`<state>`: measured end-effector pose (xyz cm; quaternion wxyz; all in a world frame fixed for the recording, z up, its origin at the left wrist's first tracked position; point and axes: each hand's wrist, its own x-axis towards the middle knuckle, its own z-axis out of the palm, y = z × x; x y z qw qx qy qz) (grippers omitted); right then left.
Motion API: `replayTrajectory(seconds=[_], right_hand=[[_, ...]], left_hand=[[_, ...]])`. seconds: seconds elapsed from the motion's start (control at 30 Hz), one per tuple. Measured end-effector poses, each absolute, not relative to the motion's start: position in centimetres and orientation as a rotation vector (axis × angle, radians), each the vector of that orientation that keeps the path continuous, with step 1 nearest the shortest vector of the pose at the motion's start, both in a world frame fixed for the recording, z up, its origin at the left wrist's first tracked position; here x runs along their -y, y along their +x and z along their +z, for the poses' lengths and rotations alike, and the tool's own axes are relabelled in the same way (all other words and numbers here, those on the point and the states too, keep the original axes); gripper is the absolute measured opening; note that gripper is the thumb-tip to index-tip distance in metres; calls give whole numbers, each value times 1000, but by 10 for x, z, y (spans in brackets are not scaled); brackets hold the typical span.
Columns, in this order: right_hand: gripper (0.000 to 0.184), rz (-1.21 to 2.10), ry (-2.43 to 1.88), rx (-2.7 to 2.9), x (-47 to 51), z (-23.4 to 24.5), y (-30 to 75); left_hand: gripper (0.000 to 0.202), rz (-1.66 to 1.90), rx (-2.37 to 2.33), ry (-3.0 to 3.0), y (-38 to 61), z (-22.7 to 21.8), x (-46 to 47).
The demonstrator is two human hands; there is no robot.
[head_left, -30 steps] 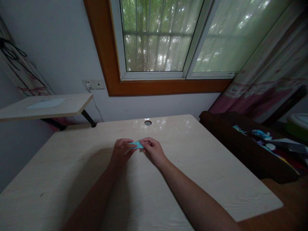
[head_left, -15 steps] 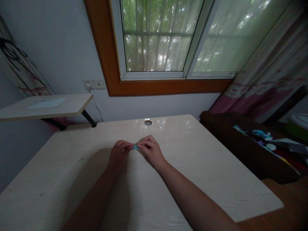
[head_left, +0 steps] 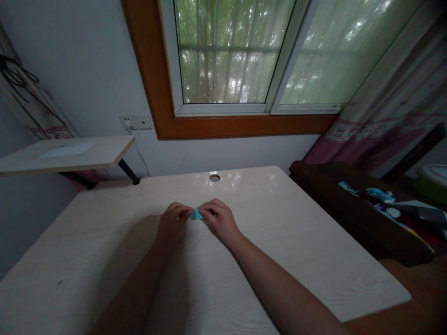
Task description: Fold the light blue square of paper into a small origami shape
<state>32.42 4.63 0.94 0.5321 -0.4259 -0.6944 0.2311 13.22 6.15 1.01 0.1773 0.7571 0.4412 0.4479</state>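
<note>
A small piece of light blue paper [head_left: 196, 214] is pinched between both my hands just above the pale wooden desk [head_left: 104, 242]. My left hand [head_left: 172, 222] grips its left end with curled fingers. On the other end my right hand [head_left: 219, 220] is closed the same way. Only a small folded bit of the paper shows between my fingertips; the rest is hidden by them.
A round cable hole [head_left: 214, 177] sits near the desk's far edge. A raised side shelf [head_left: 66, 153] stands at the left. A dark wooden bench [head_left: 352, 209] with colourful items lies to the right, below a curtain [head_left: 384, 116] and window.
The blue paper shows less than a second ago: a flat strip then, now a small folded bit. My fingertips have drawn closer together around it.
</note>
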Motion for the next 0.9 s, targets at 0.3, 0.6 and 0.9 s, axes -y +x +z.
replayTrajectory(seconds=[0.3, 0.6, 0.9], right_hand=[[9, 515, -1033, 1739, -45, 9, 324], [11, 439, -1059, 1835, -41, 13, 325], [11, 382, -1070, 1908, -39, 16, 326]], left_hand=[[15, 1245, -1198, 2174, 134, 13, -61], [13, 1295, -1158, 2286, 132, 12, -61], [11, 1295, -1135, 2242, 134, 12, -61]])
